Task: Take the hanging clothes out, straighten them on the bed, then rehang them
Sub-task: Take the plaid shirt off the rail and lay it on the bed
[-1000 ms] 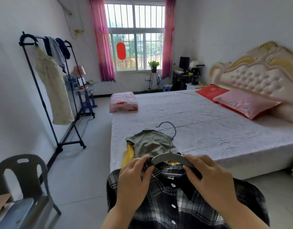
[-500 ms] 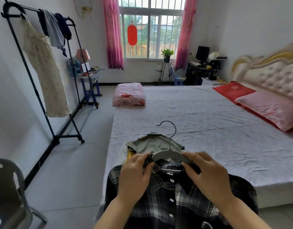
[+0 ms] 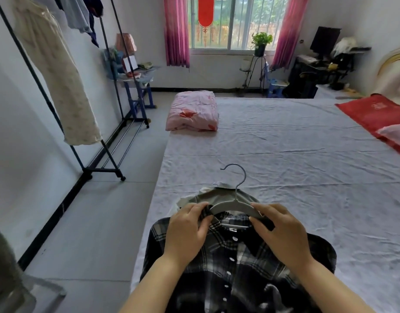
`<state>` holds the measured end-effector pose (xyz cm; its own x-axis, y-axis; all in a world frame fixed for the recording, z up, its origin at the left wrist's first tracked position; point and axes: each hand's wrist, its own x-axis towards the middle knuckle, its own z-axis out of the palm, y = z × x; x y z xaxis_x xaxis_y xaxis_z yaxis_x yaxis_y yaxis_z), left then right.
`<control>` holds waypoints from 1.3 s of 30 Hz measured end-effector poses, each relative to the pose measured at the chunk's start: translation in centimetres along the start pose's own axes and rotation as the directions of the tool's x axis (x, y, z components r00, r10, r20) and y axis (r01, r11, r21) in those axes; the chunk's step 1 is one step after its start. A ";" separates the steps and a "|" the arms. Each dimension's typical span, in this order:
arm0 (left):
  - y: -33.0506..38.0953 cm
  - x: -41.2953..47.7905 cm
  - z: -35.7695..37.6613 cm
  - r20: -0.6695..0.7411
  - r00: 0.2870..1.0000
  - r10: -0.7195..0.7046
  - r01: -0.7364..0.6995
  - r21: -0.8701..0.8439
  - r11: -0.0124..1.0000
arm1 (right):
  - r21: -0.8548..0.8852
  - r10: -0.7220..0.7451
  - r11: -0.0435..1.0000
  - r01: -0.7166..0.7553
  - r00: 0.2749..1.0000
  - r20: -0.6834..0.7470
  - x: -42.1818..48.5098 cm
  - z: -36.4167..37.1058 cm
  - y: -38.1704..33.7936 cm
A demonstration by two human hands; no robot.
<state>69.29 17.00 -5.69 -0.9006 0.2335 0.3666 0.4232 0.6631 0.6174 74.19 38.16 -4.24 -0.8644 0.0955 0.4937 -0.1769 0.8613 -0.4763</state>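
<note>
A black and white plaid shirt [image 3: 228,267] lies buttoned on the near corner of the bed [image 3: 307,154]. A grey hanger [image 3: 234,204] sits in its collar, hook pointing away from me. My left hand [image 3: 187,229] pinches the collar at the hanger's left arm. My right hand [image 3: 278,229] pinches the collar over the right arm. Under the shirt's top lies an olive green garment [image 3: 217,195]. A black clothes rack [image 3: 99,136] stands along the left wall with a cream dress [image 3: 57,82] and darker clothes [image 3: 79,14] hanging on it.
A folded pink quilt [image 3: 194,111] sits at the bed's far left corner; red and pink pillows [image 3: 379,118] lie at the right. A grey plastic chair [image 3: 7,279] is at the lower left. A small blue table [image 3: 136,82] stands beyond the rack.
The view has tilted down and turned left, with the bed and rack closer. Both hands keep their hold on the collar and hanger, which have barely shifted.
</note>
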 end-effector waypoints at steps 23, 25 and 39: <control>-11.2 14.0 18.1 0.329 0.715 -0.617 0.477 0.417 0.774 | -0.174 0.247 0.969 -0.178 0.617 0.747 14.3 20.2 20.7; -11.0 13.5 17.9 0.315 0.708 -0.632 0.489 0.426 0.761 | -0.161 0.235 0.971 -0.175 0.602 0.763 13.8 20.0 20.6; -7.6 7.4 5.5 -0.009 0.770 -0.638 0.557 0.498 0.664 | 0.065 -0.222 0.956 0.287 0.558 0.799 16.0 16.6 7.9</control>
<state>58.88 17.57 -11.47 -0.9625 -0.2499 -0.1060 -0.2696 0.9251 0.2674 51.15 38.21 -12.13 -0.8195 -0.5370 -0.2000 -0.4479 0.8179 -0.3611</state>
